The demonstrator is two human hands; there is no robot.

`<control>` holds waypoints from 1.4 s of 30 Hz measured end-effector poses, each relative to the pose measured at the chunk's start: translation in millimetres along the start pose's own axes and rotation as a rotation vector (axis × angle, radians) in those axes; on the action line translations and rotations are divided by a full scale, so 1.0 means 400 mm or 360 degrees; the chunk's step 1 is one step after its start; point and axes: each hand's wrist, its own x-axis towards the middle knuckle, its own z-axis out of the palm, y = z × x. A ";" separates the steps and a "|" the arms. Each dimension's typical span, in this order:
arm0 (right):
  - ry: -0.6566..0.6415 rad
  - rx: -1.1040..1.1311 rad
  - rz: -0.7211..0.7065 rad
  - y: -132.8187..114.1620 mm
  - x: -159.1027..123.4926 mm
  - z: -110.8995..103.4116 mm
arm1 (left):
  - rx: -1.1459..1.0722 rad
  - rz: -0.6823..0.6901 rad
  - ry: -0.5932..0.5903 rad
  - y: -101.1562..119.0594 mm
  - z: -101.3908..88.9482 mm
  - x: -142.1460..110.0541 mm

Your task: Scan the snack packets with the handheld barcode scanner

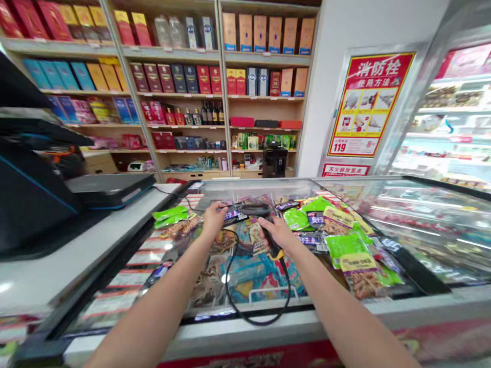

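My right hand is wrapped round the handle of a black barcode scanner with a yellow base, its head aimed to the left. A black cable loops from it down toward the freezer's front edge. My left hand pinches a small dark snack packet and holds it right in front of the scanner head. Both hands hover over the glass lid of a chest freezer.
Green and yellow snack packets lie scattered on the lid right of my hands, more green ones to the left. A white counter with a black till screen stands left. Stocked shelves fill the back wall; a fridge is right.
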 end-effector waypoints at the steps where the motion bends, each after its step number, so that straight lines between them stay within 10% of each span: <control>1: 0.0022 0.0010 -0.0008 -0.008 -0.012 -0.023 | -0.0040 0.0037 -0.0056 0.021 0.021 -0.007; 14: 0.0442 0.0066 -0.0136 -0.046 -0.171 -0.263 | -0.0391 0.0337 -0.0574 0.362 0.399 -0.197; 24: 0.0466 0.0152 -0.0111 -0.017 -0.182 -0.300 | -0.0102 0.0503 -0.0425 0.358 0.423 -0.234; 32: 0.0366 0.0168 -0.0032 -0.021 -0.151 -0.229 | -0.0033 0.0442 -0.0255 0.225 0.235 -0.150; 42: 0.0061 0.0164 0.0017 -0.010 -0.076 -0.072 | 0.0777 -0.0067 -0.0811 -0.085 -0.335 -0.147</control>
